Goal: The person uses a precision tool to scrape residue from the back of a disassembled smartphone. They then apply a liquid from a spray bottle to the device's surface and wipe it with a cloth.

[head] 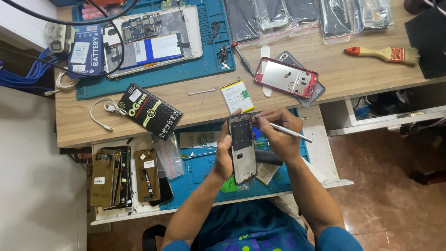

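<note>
My left hand [224,155] grips a stripped phone frame [243,148] by its left edge, holding it upright over the pull-out drawer. My right hand [280,135] holds a thin silver tool [290,132] like a pen, its tip touching the top right corner of the frame. A loose phone battery [237,95] lies on the desk just above the frame. A red-rimmed phone mid-frame [287,77] rests on a grey back cover to the right of the battery.
An opened tablet [151,38] lies on a blue work mat [210,51] at the back. A black box [149,111], a white cable [103,114], a screwdriver [243,58], a brush [383,54] and bagged parts [306,16] sit on the desk. Several phone bodies [125,176] fill the drawer's left.
</note>
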